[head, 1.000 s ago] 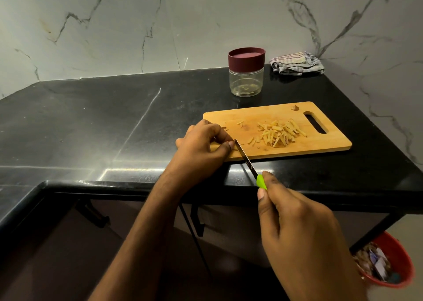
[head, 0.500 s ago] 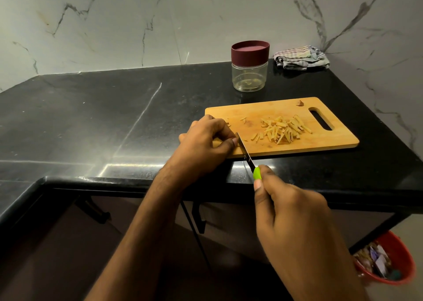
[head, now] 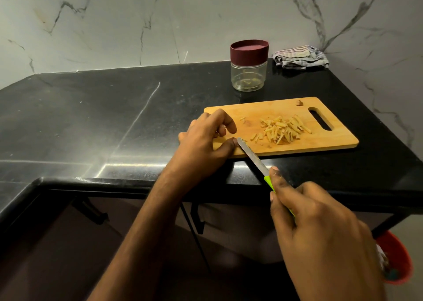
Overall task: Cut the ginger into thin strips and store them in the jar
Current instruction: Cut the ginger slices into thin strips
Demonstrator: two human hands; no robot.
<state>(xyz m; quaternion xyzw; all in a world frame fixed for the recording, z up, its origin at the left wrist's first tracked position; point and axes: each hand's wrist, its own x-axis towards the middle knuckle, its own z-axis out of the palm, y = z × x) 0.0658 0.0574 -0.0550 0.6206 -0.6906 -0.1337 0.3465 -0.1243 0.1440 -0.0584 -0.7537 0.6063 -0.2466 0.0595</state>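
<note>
Black counter [head: 91, 117], board [head: 332, 140]. Left hand [head: 206, 145] curled over hidden ginger; right hand [head: 320, 232] clamped on knife [head: 250, 155], blade just right of fingertips. Strips [head: 282, 131] farther right; jar [head: 249, 65] behind, lidded.

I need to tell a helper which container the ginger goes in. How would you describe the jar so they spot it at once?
Look along the black counter toward the marble wall, just behind the wooden cutting board. The jar stands upright there, left of a crumpled striped cloth. It is the only clear container, capped with a dark maroon lid.
</note>
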